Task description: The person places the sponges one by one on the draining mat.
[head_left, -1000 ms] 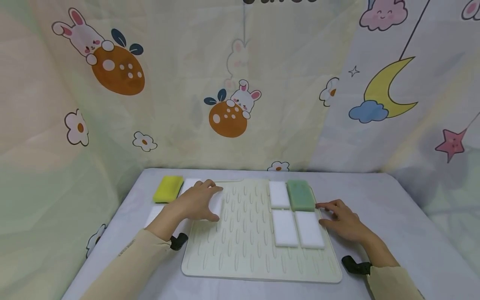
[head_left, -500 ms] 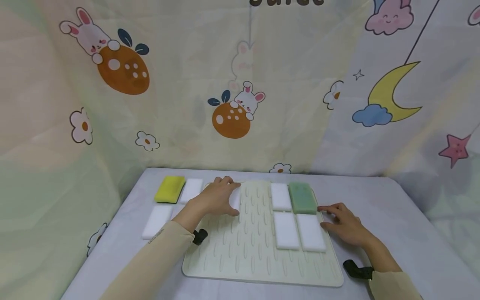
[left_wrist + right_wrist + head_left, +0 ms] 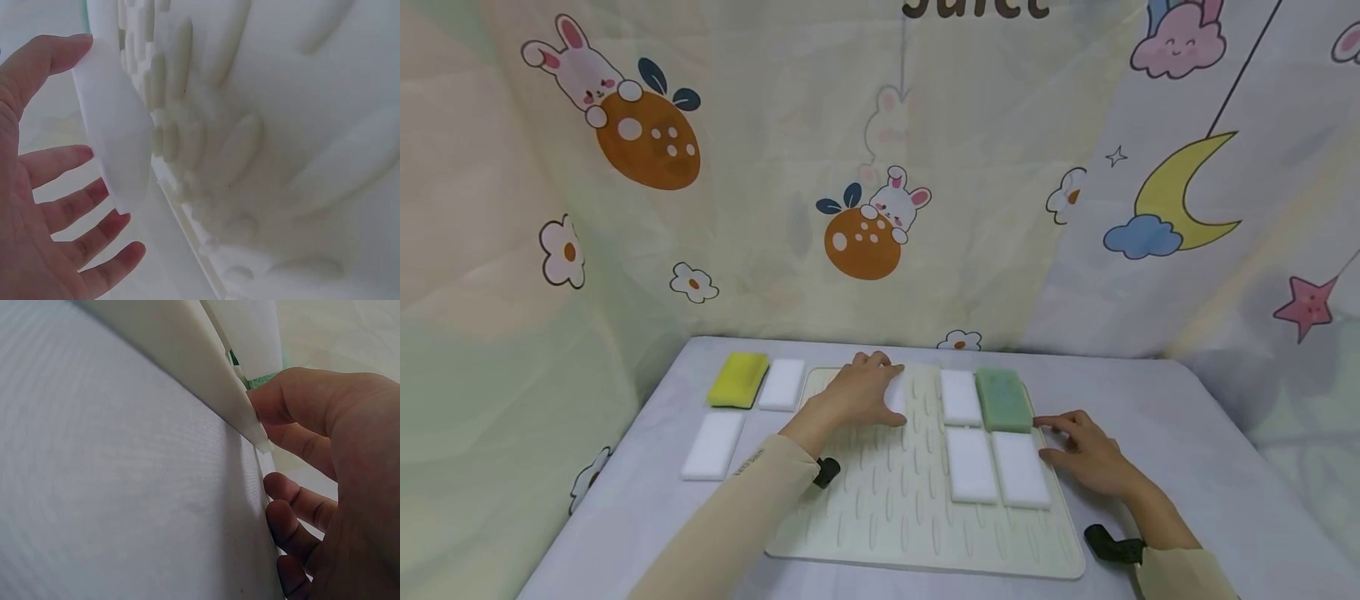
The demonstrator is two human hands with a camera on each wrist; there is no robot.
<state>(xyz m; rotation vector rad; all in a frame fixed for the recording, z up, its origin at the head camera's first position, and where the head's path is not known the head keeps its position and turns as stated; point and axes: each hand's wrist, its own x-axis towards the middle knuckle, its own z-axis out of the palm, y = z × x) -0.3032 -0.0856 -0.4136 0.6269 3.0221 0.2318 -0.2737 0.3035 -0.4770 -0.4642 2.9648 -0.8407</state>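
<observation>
My left hand (image 3: 853,393) holds a white sponge (image 3: 894,395) over the back middle of a cream ribbed mat (image 3: 887,525). In the left wrist view the thumb and fingertips grip opposite ends of this white sponge (image 3: 119,119), close over the ribs. At the mat's right edge rests my right hand (image 3: 1086,450), its thumb and forefinger apart and touching the rim beside a green sponge (image 3: 1004,400). The right wrist view shows the fingertips along that edge, nothing between them and the thumb. White sponges (image 3: 972,465) lie with the green one on the mat's right part.
Left of the mat, on the white cloth-covered table (image 3: 1165,417), lie a yellow sponge (image 3: 739,380) with a dark underside and two white sponges (image 3: 713,447). A printed curtain (image 3: 760,208) stands behind the table and along its sides.
My left hand has carried the white sponge rightward from the mat's left edge to its back middle. The right hand stays at the right edge.
</observation>
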